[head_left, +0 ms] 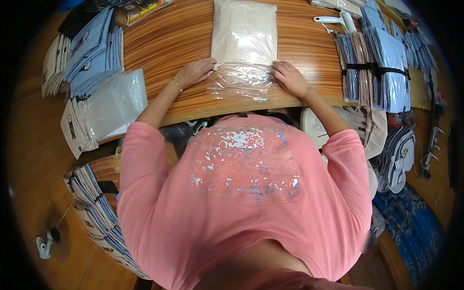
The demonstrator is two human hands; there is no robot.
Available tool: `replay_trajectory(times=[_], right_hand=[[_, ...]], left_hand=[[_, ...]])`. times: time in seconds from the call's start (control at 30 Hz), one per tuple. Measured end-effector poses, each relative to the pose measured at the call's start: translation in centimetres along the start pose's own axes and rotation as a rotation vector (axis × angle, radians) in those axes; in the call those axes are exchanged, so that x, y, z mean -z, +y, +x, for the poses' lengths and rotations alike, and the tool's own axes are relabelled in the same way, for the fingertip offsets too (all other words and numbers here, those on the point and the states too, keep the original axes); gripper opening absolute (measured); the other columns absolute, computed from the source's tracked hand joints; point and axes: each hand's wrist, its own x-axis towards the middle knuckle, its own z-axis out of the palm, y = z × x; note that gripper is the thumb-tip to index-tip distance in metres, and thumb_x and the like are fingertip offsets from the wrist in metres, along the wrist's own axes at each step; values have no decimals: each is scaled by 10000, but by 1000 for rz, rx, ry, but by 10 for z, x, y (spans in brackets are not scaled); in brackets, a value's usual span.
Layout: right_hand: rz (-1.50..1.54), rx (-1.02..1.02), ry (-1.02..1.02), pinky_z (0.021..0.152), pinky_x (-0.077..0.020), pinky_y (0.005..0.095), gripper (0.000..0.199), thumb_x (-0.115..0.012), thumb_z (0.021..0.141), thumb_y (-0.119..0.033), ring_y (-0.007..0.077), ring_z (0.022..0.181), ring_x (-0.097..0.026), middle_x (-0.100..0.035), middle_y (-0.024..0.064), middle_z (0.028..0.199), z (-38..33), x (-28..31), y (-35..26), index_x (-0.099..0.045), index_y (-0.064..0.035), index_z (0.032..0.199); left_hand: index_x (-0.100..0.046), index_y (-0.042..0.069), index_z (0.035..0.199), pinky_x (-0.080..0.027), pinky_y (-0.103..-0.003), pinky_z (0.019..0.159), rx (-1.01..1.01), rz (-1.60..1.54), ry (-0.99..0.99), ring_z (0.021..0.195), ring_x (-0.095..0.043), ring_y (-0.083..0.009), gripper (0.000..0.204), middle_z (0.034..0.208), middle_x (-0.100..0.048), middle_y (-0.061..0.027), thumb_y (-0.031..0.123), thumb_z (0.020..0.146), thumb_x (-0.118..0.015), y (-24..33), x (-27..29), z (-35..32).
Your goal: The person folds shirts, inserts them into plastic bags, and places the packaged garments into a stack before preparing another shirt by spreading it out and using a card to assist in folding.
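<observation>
A folded beige garment (244,36) lies flat inside a clear plastic bag (241,83) in the middle of the wooden table. The bag's loose, wrinkled end extends past the garment toward me. At the left side of the bag, where the garment ends, my left hand (195,72) has its fingers closed on the plastic edge. My right hand (290,78) grips the opposite edge at about the same level, its fingertips pressed together on the film. Both forearms rest at the near side of the table.
Bagged blue garments (92,53) are piled at the left, with clear empty bags (116,104) nearer me. Strapped garment bundles (394,72) stand at the right, below a white lint roller (344,21). More folded garments (101,217) sit at lower left. The wooden table's (166,31) near edge curves before me.
</observation>
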Motion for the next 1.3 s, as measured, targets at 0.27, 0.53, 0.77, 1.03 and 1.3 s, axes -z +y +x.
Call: replay_trajectory(times=[0.27, 0.53, 0.77, 1.03, 1.3], right_hand=[[580, -641, 89, 728, -439, 400, 262, -467, 905, -241, 348, 840, -558, -574, 168, 887, 31, 6, -1, -545, -10, 810], [619, -1131, 257, 737, -430, 409, 394, -410, 910, -429, 361, 838, -580, -628, 168, 842, 64, -14, 10, -612, -95, 957], [654, -1140, 304, 740, -433, 411, 371, -418, 906, -423, 354, 845, -585, -633, 160, 842, 61, -26, 19, -613, -115, 976], [590, -1158, 483, 739, -440, 392, 320, -477, 866, -390, 319, 841, -601, -645, 127, 837, 60, -35, 24, -627, -120, 951], [745, -1347, 336, 644, -449, 343, 222, -528, 796, -275, 236, 684, -604, -636, 79, 710, 68, -17, 23, -631, -79, 781]], left_hand=[[-614, 59, 937, -474, -324, 787, 511, -295, 262, 892, -600, -252, 177, 965, -625, -93, 211, 881, -542, 15, -9, 12], [-617, 31, 886, -456, -334, 655, 868, -332, 694, 739, -601, -300, 308, 850, -644, -136, 292, 930, -460, 24, -18, 66], [-614, 48, 895, -468, -351, 658, 780, -308, 873, 751, -624, -293, 268, 800, -658, -125, 283, 917, -486, 11, -9, 85], [-604, 10, 844, -473, -280, 603, 886, -288, 712, 665, -640, -181, 221, 717, -657, -88, 214, 899, -539, -2, -17, 92], [-608, 27, 813, -466, -282, 574, 932, -229, 662, 623, -631, -176, 171, 706, -651, -88, 195, 835, -627, -1, -15, 92]])
